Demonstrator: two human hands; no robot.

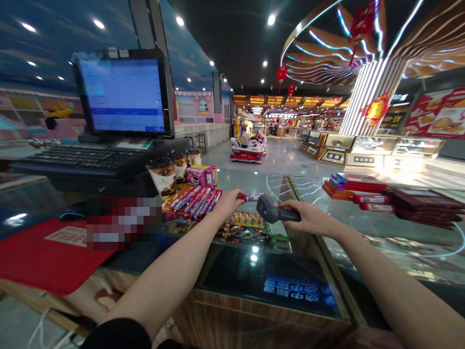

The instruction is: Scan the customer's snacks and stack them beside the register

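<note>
My left hand (229, 202) is closed on one end of a slim candy roll (254, 197) with a purple and white wrapper. It holds the roll just above the glass counter. A dark handheld barcode scanner (269, 209) is gripped in my right hand (307, 216), its head pointing left toward the roll. The scanner and the roll are close together. Left of my left hand lie several red and orange Mentos rolls (196, 201) side by side. Behind them are pink boxes (202, 175) and several lidded cups (163, 175).
A monitor (121, 94) and a keyboard (90, 157) stand at the left, with a mouse (74, 212) beside a red mat (43, 261). Brown packets (423, 206) and red and orange packs (356, 185) are stacked at the right. Small goods (247, 228) show under the glass.
</note>
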